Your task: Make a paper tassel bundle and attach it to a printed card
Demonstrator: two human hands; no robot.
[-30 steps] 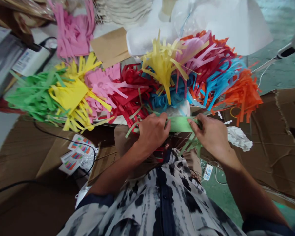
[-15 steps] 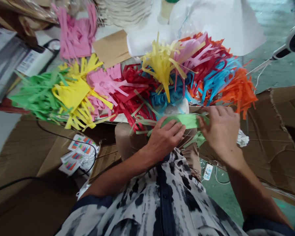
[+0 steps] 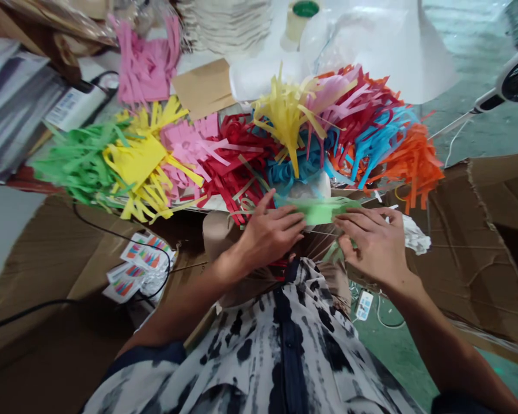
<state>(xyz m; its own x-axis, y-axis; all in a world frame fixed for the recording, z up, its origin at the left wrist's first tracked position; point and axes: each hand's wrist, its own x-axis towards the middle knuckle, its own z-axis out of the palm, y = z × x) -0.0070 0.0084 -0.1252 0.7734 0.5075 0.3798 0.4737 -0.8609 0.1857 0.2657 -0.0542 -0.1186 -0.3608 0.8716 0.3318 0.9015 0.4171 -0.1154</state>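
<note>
A strip of green fringed paper [image 3: 322,211] lies across my lap at the table's near edge. My left hand [image 3: 270,233] pinches its left end, fingers curled over it. My right hand [image 3: 373,241] grips its right end, fingers bent round the paper, with loose green fringe hanging below. Just beyond my hands lies a heap of cut paper fringes: green [image 3: 80,164], yellow [image 3: 140,164], pink [image 3: 185,146], red [image 3: 237,158], blue [image 3: 382,138] and orange [image 3: 414,161].
A tape roll [image 3: 301,17], white sheets [image 3: 384,40] and a brown envelope [image 3: 204,87] lie further back. Flattened cardboard [image 3: 487,241] covers the floor on both sides. A black cable [image 3: 112,236] and small colour cards [image 3: 138,264] lie left; a crumpled white wad [image 3: 415,240] right.
My hands shifted along the green strip, first up and right, then back down. The right hand moved from over the strip's end to holding it lower. The view tilted slightly.
</note>
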